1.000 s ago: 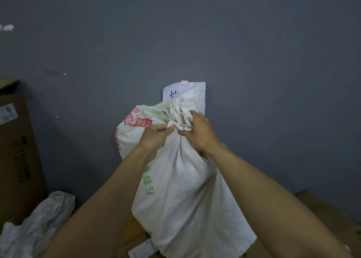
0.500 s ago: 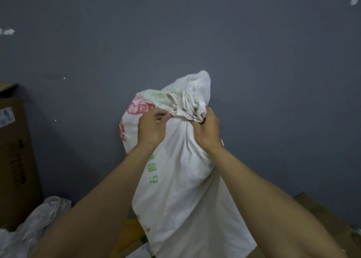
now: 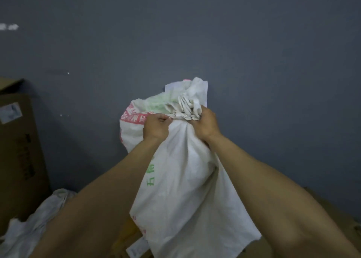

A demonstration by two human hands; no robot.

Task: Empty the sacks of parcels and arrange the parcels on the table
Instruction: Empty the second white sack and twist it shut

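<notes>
A white woven sack (image 3: pixel 181 189) with red and green print hangs upright in front of me against a grey wall. Its top is bunched into a gathered neck. My left hand (image 3: pixel 156 128) grips the left side of that neck, fingers curled into the cloth. My right hand (image 3: pixel 205 124) grips the right side of the neck just under the crumpled top. Under the sack's lower edge a yellowish parcel (image 3: pixel 127 236) with a white label (image 3: pixel 136 247) peeks out. What the sack contains is hidden.
A tall brown cardboard box (image 3: pixel 19 150) stands at the left. A crumpled empty white sack (image 3: pixel 37 218) lies at its foot. Brown cardboard (image 3: pixel 332 218) lies at the lower right. A white paper sheet (image 3: pixel 173 86) is stuck on the wall behind the sack.
The sack's neck dropped slightly after being lifted, and the paper on the wall shows again behind it. Both hands keep their hold on the gathered top.
</notes>
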